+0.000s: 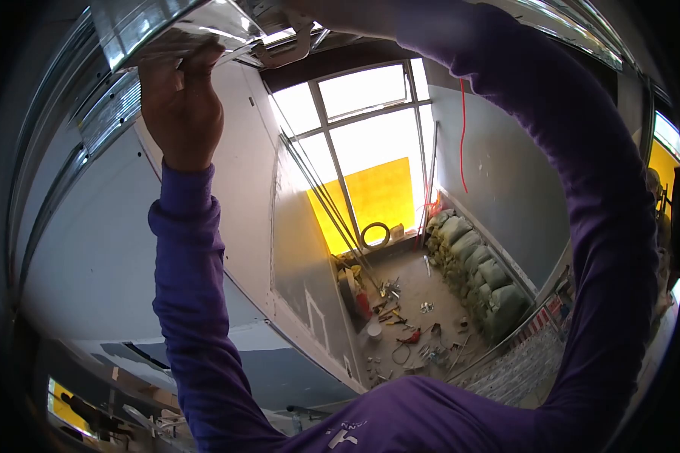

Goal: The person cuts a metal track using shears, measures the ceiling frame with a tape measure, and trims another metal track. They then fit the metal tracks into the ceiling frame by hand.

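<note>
Both my arms, in purple sleeves, reach up to metal framing at the top of the view. My left hand (pixel 183 106) grips the lower edge of a shiny galvanized metal channel (pixel 140 30), its thumb against the underside and its other fingers partly hidden. Right beside it is a metal bracket (pixel 287 53) with a curved edge. My right hand (pixel 340 13) is blurred at the top edge, close to that bracket; its fingers are out of sight, so whatever it holds does not show.
Far below, scattered tools (pixel 393 313), a white bucket (pixel 374 330) and cables lie on the floor. Stacked green sacks (pixel 483 264) line the right wall. A red cord (pixel 463 136) hangs down. Long rods (pixel 321 196) lean near the window (pixel 363 90). More metal profiles (pixel 102 121) run along the left.
</note>
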{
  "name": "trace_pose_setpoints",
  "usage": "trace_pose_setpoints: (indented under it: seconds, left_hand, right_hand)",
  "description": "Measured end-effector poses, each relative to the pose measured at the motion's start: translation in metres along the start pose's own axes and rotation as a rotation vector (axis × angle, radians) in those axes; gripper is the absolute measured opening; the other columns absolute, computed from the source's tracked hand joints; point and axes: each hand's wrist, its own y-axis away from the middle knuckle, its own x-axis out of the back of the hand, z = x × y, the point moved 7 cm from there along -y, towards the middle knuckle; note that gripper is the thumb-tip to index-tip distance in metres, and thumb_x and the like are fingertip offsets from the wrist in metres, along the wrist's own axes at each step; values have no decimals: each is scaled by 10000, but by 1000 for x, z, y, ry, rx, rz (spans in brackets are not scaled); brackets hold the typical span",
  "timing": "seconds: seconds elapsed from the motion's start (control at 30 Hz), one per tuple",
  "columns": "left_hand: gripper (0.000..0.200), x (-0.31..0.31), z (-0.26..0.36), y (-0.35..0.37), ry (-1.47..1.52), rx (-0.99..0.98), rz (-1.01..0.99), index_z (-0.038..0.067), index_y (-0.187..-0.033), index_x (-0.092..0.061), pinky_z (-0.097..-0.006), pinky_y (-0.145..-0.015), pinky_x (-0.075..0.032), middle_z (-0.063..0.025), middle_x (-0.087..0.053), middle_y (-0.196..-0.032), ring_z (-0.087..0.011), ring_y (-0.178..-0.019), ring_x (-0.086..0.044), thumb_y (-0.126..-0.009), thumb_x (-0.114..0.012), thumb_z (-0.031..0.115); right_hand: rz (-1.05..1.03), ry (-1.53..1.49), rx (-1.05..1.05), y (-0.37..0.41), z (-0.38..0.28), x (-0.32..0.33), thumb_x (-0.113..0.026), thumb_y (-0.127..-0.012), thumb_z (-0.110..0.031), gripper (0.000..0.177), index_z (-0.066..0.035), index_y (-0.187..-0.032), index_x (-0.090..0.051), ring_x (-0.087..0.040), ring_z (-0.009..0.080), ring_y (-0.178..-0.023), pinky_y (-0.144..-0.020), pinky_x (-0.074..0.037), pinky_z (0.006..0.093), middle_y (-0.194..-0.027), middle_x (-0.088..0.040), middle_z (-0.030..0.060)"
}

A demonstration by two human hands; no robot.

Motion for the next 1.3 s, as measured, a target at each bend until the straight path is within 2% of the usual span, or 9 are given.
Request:
trace_pose_setpoints:
  seconds: [0.13,0.3,0.47,0.53,0.67,0.77,0.83,1.0,1.3]
  left_hand:
    - [91,-2,-1,0,65,4,10,172,-961,-704,-316,-765,-552,-28,-630,-1085,-194,-961,-662,-910,-641,132]
    - [96,0,8,-2,-179,-120,-47,156,-964,-701,-311,-756,-558,-39,-617,-1089,-192,-947,-663,-898,-644,116]
    - [117,-1,-2,-2,77,-38,-36,141,-962,-697,-303,-788,-555,-31,-609,-1092,-181,-941,-667,-895,-635,67]
    - [120,-2,1,-2,54,-60,-51,138,-964,-695,-301,-799,-554,-28,-608,-1088,-178,-949,-665,-902,-628,60]
    - [116,-1,7,-2,-33,-55,-54,138,-968,-693,-298,-805,-551,-21,-608,-1102,-173,-966,-656,-919,-616,66]
    - [108,0,19,-2,-359,-256,-56,138,-971,-693,-297,-809,-548,-24,-619,-1099,-170,-980,-660,-925,-619,74]
    - [102,0,12,-2,-266,-178,-48,128,-997,-680,-295,-812,-543,-29,-638,-1090,-173,-981,-669,-924,-626,81]
    - [134,-3,-6,1,184,59,26,99,-1063,-636,-292,-823,-533,-38,-675,-1067,-179,-975,-686,-929,-637,106]
    - [72,-1,-4,1,-17,-15,-32,125,-992,-664,-291,-778,-546,-11,-635,-1091,-149,-946,-684,-936,-620,116]
  right_hand:
    - [-35,65,19,1,-4,7,-678,-844,-205,233,-9,-968,-660,-677,228,-859,-866,-517,420,-890,-678,124]
    - [-38,132,22,1,-6,1,-702,-852,-300,341,-9,-1022,-653,-674,229,-865,-918,-497,444,-942,-678,140]
    - [-106,84,15,-1,-6,6,-707,-854,-309,361,-23,-1066,-651,-673,236,-874,-939,-483,468,-974,-679,134]
    - [-70,83,20,0,-4,4,-702,-859,-300,347,-24,-1064,-651,-673,233,-876,-936,-483,472,-968,-679,131]
    - [-101,55,-3,-3,-1,2,-695,-866,-283,325,-24,-1057,-650,-672,229,-876,-928,-489,463,-955,-679,127]
    - [-173,52,17,-2,-2,2,-697,-865,-281,327,-19,-1054,-647,-671,227,-881,-906,-510,431,-962,-682,131]
    - [-159,77,18,-1,-3,-1,-701,-863,-283,316,-17,-1026,-654,-674,219,-862,-862,-533,400,-942,-688,127]
    - [-103,42,26,0,-3,-2,-685,-877,-265,261,-18,-959,-672,-681,198,-807,-766,-567,351,-881,-696,113]
    - [-31,42,42,2,-4,-3,-636,-911,-209,204,-14,-961,-671,-681,182,-799,-771,-576,345,-863,-695,102]
